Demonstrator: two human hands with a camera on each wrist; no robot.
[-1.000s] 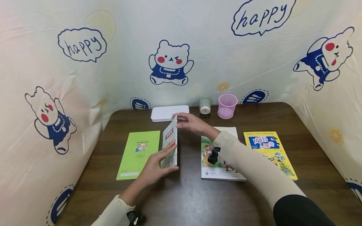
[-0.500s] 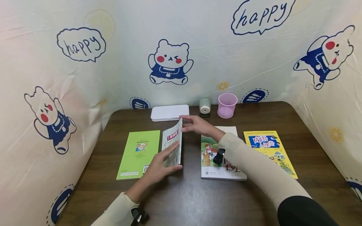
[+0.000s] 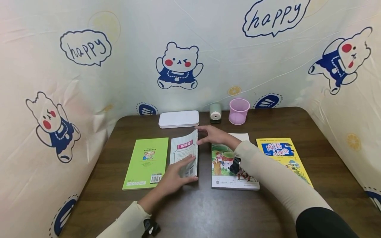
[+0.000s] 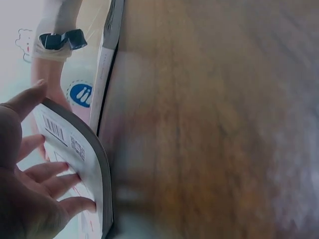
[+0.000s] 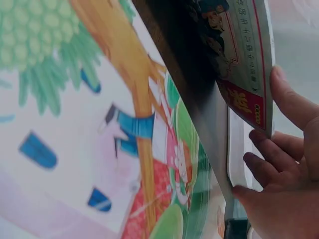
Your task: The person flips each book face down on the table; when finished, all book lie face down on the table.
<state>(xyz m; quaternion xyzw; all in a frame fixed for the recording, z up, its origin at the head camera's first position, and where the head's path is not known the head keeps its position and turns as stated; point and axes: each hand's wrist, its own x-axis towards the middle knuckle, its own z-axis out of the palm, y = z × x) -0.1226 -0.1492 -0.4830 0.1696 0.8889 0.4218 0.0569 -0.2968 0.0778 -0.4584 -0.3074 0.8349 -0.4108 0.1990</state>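
Observation:
A thin paperback book (image 3: 186, 143) with a pale back cover and a red title box stands tilted in the middle of the table, its right edge raised. My left hand (image 3: 174, 177) holds it near its lower right, the fingers spread over the back cover and the thumb at the near corner. In the left wrist view the fingers lie beside the barcode on the bent cover (image 4: 65, 144). At the far right corner, my right hand (image 3: 214, 136) holds the book between thumb and fingers. The right wrist view shows its colourful front cover (image 5: 244, 64).
A green book (image 3: 146, 165) lies left of the held one. To the right lie an illustrated book (image 3: 220, 165), partly under my right forearm, and a yellow book (image 3: 276, 148). Behind stand a white flat case (image 3: 178, 119), a small green device (image 3: 215, 113) and a pink cup (image 3: 239, 112).
The book has tilted over from nearly upright, its raised edge moving right and down, so more of its back cover shows. Both hands have moved right with it; the green book's barcode is now uncovered.

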